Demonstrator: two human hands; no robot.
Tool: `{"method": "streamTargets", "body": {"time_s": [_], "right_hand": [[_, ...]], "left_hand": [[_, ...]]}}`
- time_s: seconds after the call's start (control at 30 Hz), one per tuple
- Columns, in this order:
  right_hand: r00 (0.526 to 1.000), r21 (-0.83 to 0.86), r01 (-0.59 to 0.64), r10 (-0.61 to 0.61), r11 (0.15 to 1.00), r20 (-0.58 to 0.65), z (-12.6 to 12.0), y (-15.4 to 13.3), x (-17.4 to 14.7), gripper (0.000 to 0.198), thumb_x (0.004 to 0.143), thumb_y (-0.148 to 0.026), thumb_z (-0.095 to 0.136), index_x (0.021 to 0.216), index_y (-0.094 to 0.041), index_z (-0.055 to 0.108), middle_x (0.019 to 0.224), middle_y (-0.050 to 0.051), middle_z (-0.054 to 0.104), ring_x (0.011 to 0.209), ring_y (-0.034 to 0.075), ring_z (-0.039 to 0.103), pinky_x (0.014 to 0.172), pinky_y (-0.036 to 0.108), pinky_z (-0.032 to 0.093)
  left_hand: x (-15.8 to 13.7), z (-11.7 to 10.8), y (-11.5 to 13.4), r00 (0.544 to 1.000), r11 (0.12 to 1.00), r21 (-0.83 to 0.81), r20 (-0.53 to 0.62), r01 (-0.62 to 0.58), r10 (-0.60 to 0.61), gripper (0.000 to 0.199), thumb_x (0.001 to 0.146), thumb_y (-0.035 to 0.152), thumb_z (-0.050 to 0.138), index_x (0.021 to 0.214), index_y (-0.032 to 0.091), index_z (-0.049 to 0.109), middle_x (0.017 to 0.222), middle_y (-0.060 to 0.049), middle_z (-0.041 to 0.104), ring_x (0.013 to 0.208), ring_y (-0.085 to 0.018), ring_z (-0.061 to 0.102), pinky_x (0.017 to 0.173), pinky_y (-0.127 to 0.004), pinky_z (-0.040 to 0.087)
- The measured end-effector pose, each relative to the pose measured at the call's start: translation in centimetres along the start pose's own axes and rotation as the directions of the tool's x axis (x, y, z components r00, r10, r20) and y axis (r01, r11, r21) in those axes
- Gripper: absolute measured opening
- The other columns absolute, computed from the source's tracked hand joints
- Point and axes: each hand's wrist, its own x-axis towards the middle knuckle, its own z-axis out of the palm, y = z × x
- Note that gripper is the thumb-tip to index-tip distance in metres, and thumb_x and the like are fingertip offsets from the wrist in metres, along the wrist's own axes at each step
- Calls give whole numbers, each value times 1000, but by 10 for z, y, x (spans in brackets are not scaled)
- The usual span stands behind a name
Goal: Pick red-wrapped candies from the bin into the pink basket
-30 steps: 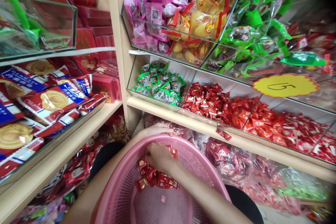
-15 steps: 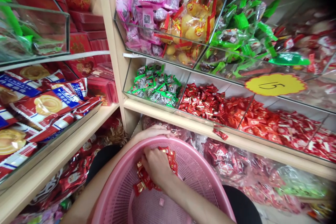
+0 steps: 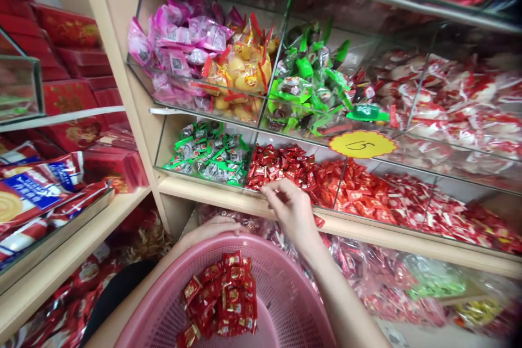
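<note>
A pink plastic basket (image 3: 293, 266) with mesh walls stands tilted in front of me. A pile of red-wrapped candies (image 3: 230, 296) lies inside it. My left hand (image 3: 216, 227) holds the basket's far rim, its fingertips partly hidden behind the edge. My right hand (image 3: 291, 209) is out over the shelf's front edge, close to a bin of small dark red candies (image 3: 271, 160). Its fingers are loosely bent and apart, and I see nothing held in them. One loose red candy (image 3: 318, 221) rests on the shelf ledge just beyond that wrist.
Green-wrapped candies (image 3: 212, 155) and brighter red candies (image 3: 362, 187) fill neighbouring bins. A yellow price tag (image 3: 362, 144) marks the clear upper tray. Bagged sweets (image 3: 367, 283) lie beneath the wooden ledge (image 3: 391, 234). Another shelf (image 3: 73, 239) with packaged snacks (image 3: 36, 190) stands left.
My right hand has left the candies in the basket and risen to the bin edge. My left hand stays on the rim. The view has shifted right and up.
</note>
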Motion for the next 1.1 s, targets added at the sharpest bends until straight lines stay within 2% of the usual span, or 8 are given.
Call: {"method": "streamTargets", "body": {"time_s": [0.07,0.17,0.33,0.53,0.63,0.73,0.87,1.1], "right_hand": [[993,-18,-14,11,1000,-115,-17,14,15,30,87,-38,49,68,-18,61,74,3,61,69,15,56,66,27,41],[972,-56,-37,23,998,-235,-41,40,29,38,86,-40,49,57,-18,60,76,6,63,74,17,57,71,29,41],[893,-56,-67,35,996,-450,-54,69,21,25,80,-40,57,75,-17,64,83,6,64,76,17,58,72,31,44],[877,-105,17,-65,994,-476,-43,65,5,25,85,-33,52,65,-18,55,78,5,60,74,15,57,66,28,44],[866,-73,7,-42,997,-497,-43,64,4,24,85,-34,53,67,-18,57,78,4,60,74,15,56,66,27,44],[833,-35,-6,-15,999,-552,-45,64,4,22,84,-35,54,69,-18,57,78,4,60,74,15,56,67,28,43],[792,-26,15,-27,1000,-610,-45,61,2,35,84,-33,55,52,-19,46,74,3,58,69,14,54,65,27,41],[788,-84,0,-51,996,-614,-42,59,0,39,86,-29,50,49,-19,43,70,2,56,62,12,51,61,26,39]], "left_hand": [[2,-2,-2,1000,998,-67,23,-2,3,30,79,40,57,72,11,61,109,-10,64,103,-24,58,91,-31,39],[4,-6,-5,1000,997,-74,17,2,-1,30,79,40,57,71,11,62,113,-11,62,106,-25,57,92,-32,39],[2,-6,0,999,998,-45,2,32,-32,30,78,42,58,69,13,63,111,-8,64,106,-24,57,92,-32,39],[2,-3,3,1000,1000,-18,2,14,-14,27,80,40,56,69,17,64,111,-3,64,106,-22,57,92,-31,38],[3,-2,3,1000,999,-37,6,13,-13,26,80,39,56,69,17,65,110,-3,65,103,-22,58,90,-31,40],[1,0,5,1000,999,-54,12,-4,5,26,81,37,55,69,17,66,109,-4,65,102,-22,59,91,-31,39],[-2,3,8,999,996,-81,28,-26,28,25,81,36,55,69,17,66,108,-4,65,104,-22,58,91,-31,39],[2,1,3,1000,997,-78,-3,12,-12,26,77,41,59,65,18,65,106,-3,66,104,-23,58,92,-31,38]]}}
